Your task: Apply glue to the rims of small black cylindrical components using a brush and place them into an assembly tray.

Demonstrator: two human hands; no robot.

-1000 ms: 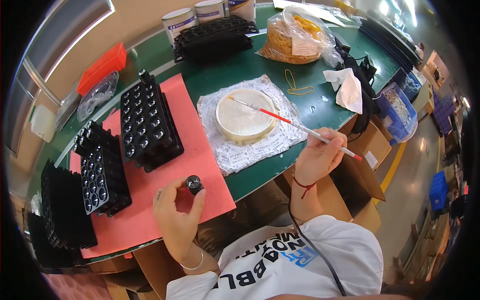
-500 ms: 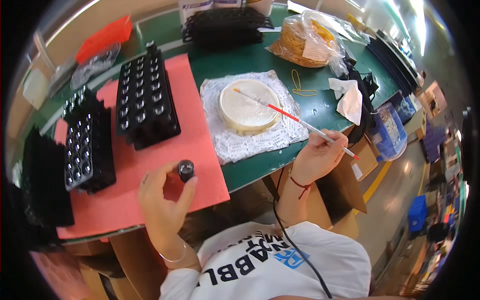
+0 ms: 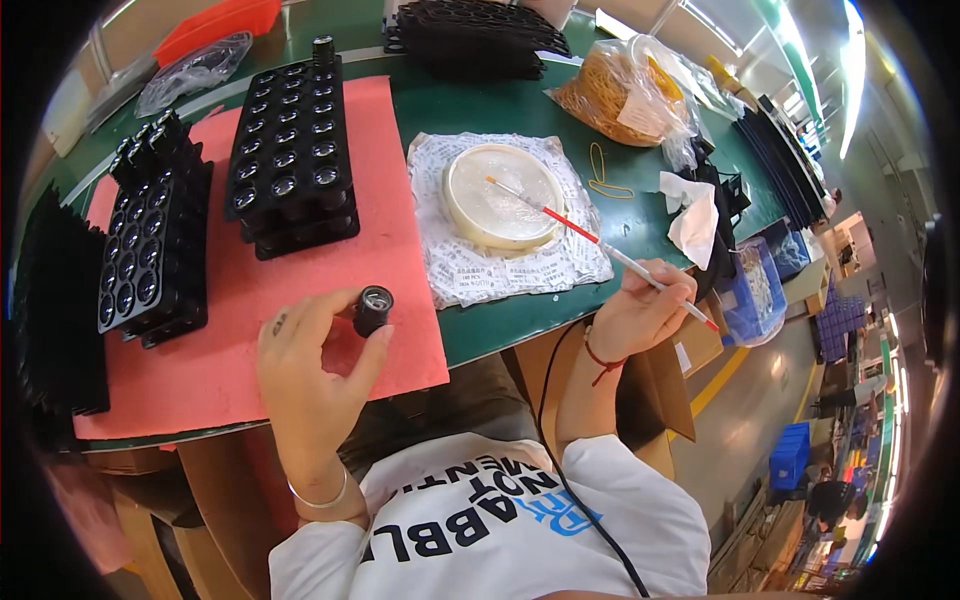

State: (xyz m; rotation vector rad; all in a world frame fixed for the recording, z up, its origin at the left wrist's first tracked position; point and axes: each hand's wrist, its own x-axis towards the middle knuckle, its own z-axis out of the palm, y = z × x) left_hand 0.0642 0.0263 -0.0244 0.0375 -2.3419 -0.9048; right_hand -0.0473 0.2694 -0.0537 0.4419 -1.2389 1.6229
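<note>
My left hand (image 3: pixel 310 375) grips a short black cylinder (image 3: pixel 373 313) between thumb and fingers, above the near edge of the red mat. Its round, shiny, ring-shaped end faces up. In my right hand (image 3: pixel 645 315) is a thin paintbrush (image 3: pixel 575 228), white with a red section. The brush slants left, its tip over a round, cream-coloured dish (image 3: pixel 460 218); whether it touches the pale contents I cannot tell. Under the dish lies a white printed cloth or paper (image 3: pixel 440 265).
On the red mat (image 3: pixel 375 200) stand two black trays (image 3: pixel 290 160) (image 3: pixel 150 245) of round, shiny-topped parts. More stacked black trays (image 3: pixel 60 300) are at far left and at the back (image 3: pixel 480 35). A bag of rubber bands (image 3: pixel 610 95) and crumpled tissue (image 3: pixel 693 220) lie right.
The whole view has shifted a little. The brush tip has moved slightly toward the middle of the dish. Both hands keep hold of the same things.
</note>
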